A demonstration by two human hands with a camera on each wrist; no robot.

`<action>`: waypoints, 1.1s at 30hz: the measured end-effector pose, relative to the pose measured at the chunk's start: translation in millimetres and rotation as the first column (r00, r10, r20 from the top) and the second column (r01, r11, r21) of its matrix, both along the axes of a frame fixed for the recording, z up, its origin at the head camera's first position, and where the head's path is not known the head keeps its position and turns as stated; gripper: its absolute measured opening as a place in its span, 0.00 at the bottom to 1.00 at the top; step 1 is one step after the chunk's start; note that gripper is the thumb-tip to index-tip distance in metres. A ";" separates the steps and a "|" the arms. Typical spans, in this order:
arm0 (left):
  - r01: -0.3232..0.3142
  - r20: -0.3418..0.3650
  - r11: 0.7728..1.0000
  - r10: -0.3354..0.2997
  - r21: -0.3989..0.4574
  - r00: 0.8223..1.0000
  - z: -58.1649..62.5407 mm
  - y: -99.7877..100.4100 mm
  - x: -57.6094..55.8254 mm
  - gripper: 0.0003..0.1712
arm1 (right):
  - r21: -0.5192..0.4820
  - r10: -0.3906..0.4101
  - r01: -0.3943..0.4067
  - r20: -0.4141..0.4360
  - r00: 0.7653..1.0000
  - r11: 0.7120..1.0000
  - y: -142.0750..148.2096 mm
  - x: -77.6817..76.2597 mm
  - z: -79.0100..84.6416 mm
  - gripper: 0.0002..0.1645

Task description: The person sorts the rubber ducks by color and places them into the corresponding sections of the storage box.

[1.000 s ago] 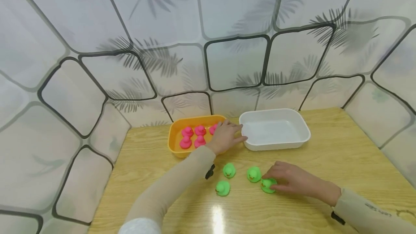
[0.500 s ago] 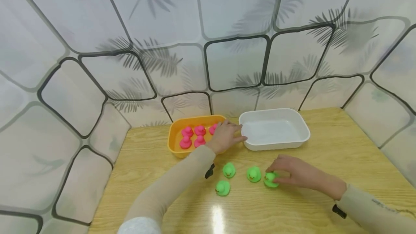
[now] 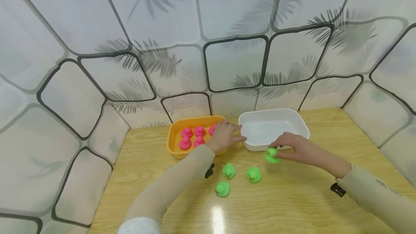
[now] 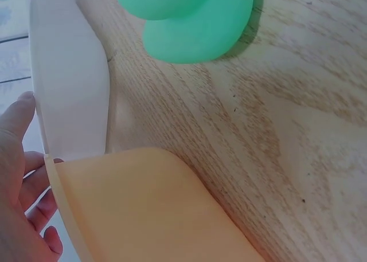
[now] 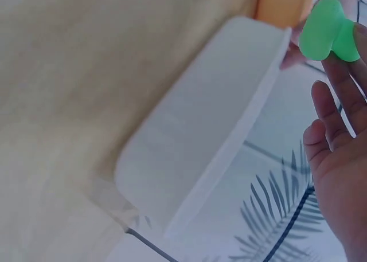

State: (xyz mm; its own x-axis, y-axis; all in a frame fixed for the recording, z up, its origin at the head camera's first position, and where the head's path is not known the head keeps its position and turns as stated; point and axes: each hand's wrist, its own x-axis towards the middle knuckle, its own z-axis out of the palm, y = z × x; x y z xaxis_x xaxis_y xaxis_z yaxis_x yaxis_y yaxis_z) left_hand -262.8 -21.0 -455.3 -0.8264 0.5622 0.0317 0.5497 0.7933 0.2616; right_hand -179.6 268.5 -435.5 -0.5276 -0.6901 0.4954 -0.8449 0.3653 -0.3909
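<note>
In the head view, my right hand (image 3: 297, 150) pinches a green rubber duck (image 3: 272, 156) between thumb and fingers, just above the near rim of the white bin (image 3: 276, 146). The same duck (image 5: 324, 30) shows at the fingertips in the right wrist view. My left hand (image 3: 224, 135) rests where the orange bin (image 3: 174, 152) meets the white one, fingers relaxed and touching the rims. Several pink rubber ducks (image 3: 199, 131) sit inside the orange bin, partly hidden by that hand. On the wooden table are three more green ducks (image 3: 254, 174), (image 3: 229, 171), (image 3: 222, 189).
The wooden table (image 3: 143, 176) extends around the bins toward the front. Behind and on both sides hangs a patterned cloth backdrop (image 3: 237, 64), close to the bins' far edges. My left forearm (image 3: 175, 180) crosses the table beside the green ducks.
My right hand has lifted one green duck off the table and carried it back toward the white bin. The left hand stays in place.
</note>
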 end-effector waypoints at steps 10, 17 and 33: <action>-0.005 0.000 1.000 0.005 0.008 1.000 -0.4 -2.0 -1.4 0.34 | 0.032 -0.073 0.072 0.009 0.997 0.997 -1.4 -36.8 18.4 0.22; 0.000 0.021 1.000 0.000 0.031 1.000 -1.6 -1.5 -2.6 0.34 | 0.154 -0.153 0.145 0.041 0.987 0.977 -0.8 -60.5 19.4 0.16; 0.009 0.046 0.999 -0.011 0.031 0.999 -0.9 -1.2 -5.6 0.35 | 0.388 -0.302 0.223 0.156 0.940 0.894 -11.7 -113.5 16.5 0.15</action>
